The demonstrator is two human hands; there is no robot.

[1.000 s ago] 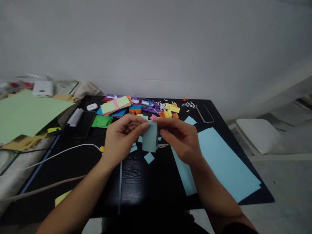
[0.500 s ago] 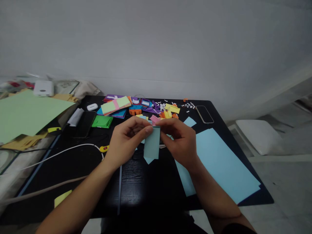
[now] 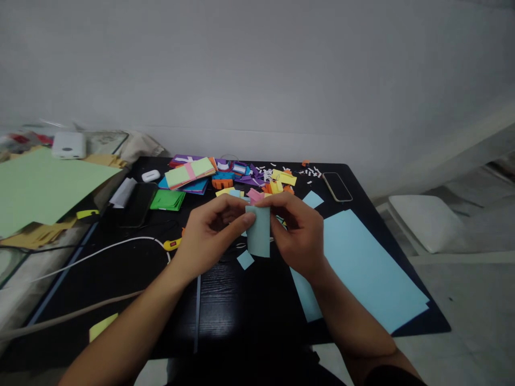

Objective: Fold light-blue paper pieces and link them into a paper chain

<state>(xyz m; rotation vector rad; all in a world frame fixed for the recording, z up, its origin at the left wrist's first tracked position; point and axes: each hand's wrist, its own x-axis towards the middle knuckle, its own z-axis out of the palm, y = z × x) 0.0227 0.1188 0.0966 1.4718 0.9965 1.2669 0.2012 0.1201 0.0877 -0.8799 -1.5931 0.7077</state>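
Between my two hands hangs a small light-blue paper strip (image 3: 258, 236), held up over the black table. My left hand (image 3: 217, 225) pinches its top left corner, thumb in front. The curled fingers of my right hand (image 3: 295, 228) grip the top right edge. Just below the strip, a light-blue paper square (image 3: 245, 260) lies on the tabletop. Large light-blue paper sheets (image 3: 362, 262) spread out under and beside my right forearm. Behind my fingertips sit pink paper pieces (image 3: 255, 195), partly hidden.
Colored paper stacks (image 3: 191, 172), green papers (image 3: 168, 200) and paper scraps (image 3: 257, 176) line the back of the black table (image 3: 229, 316). A phone (image 3: 337, 187) lies at the back right. A yellow cutter (image 3: 172, 244) and a white cable (image 3: 108, 246) are left of my hands.
The blue paper strip has shifted slightly right and hangs straighter, so more of the blue square beneath it shows. Both hands keep nearly the same place.
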